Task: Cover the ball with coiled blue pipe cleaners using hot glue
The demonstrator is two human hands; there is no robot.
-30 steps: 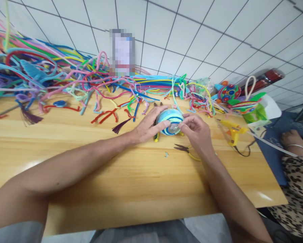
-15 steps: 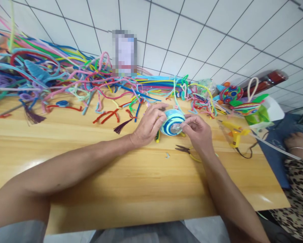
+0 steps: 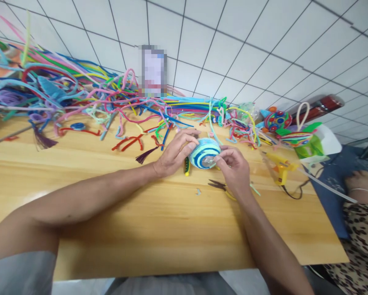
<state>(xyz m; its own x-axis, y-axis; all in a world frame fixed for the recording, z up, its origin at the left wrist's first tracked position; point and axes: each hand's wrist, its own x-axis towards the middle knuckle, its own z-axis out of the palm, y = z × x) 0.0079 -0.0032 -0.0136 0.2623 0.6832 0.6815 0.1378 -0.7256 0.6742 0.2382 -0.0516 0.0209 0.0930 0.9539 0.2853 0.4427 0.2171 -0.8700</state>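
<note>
A ball (image 3: 204, 153) wound with blue and mint-green pipe cleaners sits between my hands, a clear patch showing on its lower side. My left hand (image 3: 177, 151) grips its left side, fingers curved over the top. On the right, my right hand (image 3: 233, 164) pinches near the clear patch, thumb and fingertips together at the winding. A mint-green strand (image 3: 211, 119) rises behind the ball. Below it lie pliers (image 3: 217, 185) with dark jaws, their yellow handles partly under my right hand. A green-and-yellow tool handle (image 3: 187, 166) pokes out beside my left hand.
Pipe cleaners (image 3: 110, 102) in many colours pile along the wall. A yellow glue gun (image 3: 281, 166) with a cord lies to the right. Purple tassels (image 3: 147, 155) and decorated balls (image 3: 278, 120) are on the table (image 3: 141, 229). Another person's hand (image 3: 360, 184) is at far right.
The view has shifted slightly, so the table's things sit a little lower. Both hands stay on the ball, and the ball looks slightly turned.
</note>
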